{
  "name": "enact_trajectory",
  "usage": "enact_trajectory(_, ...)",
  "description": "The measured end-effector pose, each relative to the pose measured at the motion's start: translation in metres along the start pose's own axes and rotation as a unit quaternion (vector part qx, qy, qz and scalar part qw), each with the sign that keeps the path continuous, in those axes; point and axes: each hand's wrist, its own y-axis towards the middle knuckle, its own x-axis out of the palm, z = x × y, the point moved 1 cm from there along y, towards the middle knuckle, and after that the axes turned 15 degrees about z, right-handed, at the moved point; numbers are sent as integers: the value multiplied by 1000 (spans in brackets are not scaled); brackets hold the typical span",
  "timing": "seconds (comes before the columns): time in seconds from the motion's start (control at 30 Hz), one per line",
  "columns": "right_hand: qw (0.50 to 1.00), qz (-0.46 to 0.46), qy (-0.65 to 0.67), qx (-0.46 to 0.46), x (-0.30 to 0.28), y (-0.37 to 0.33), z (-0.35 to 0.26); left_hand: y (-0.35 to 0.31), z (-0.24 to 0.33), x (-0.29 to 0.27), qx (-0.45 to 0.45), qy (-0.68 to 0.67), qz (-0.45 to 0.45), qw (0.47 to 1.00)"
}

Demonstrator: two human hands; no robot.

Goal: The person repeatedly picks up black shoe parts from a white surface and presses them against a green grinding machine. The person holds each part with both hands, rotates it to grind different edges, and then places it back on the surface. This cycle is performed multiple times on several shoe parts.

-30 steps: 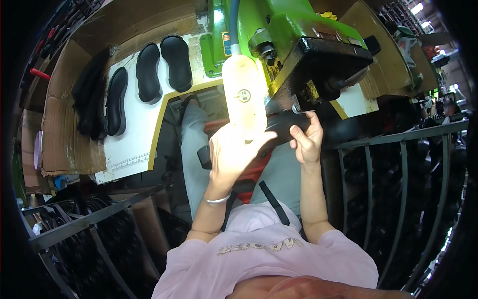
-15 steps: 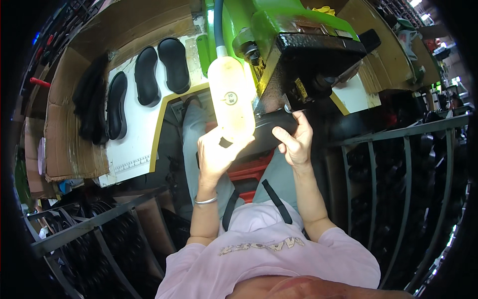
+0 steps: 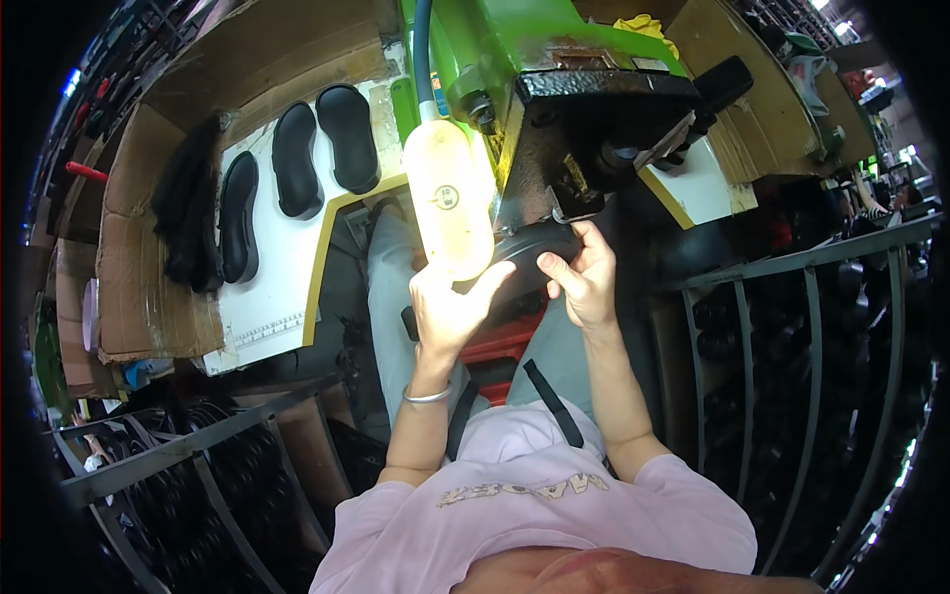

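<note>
A black shoe sole (image 3: 529, 246) is held between both hands, under the black head (image 3: 584, 129) of a green machine (image 3: 475, 45). My right hand (image 3: 586, 279) pinches the sole's right end, thumb on the near side and fingers around the far edge. My left hand (image 3: 450, 309) grips the left part, its thumb stretched along the sole; its other fingers are partly hidden behind the glowing lamp (image 3: 450, 203). The sole's upper edge touches or nearly touches a small metal part of the machine; I cannot tell which.
Several black soles (image 3: 348, 139) lie on the white worktop (image 3: 262, 307) at left, with cardboard walls (image 3: 148, 327) around it. Another cardboard box (image 3: 757, 129) stands at right. Metal racks (image 3: 811, 262) with dark items flank both sides. A red stool (image 3: 500, 342) shows between my legs.
My left hand has moved slightly right and down along the sole, its thumb now stretched out more. The right hand stays nearly in place. The view has shifted a little.
</note>
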Motion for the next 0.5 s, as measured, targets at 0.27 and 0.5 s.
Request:
enact_trajectory(0.27, 985, -61, -156, -30, 20, -5, 12, -46, -32, -11, -137, -130, 120, 975)
enact_trajectory(0.5, 994, -27, -78, -70, 3, -18, 38, -22, -15, 4, -149, -157, -41, 975)
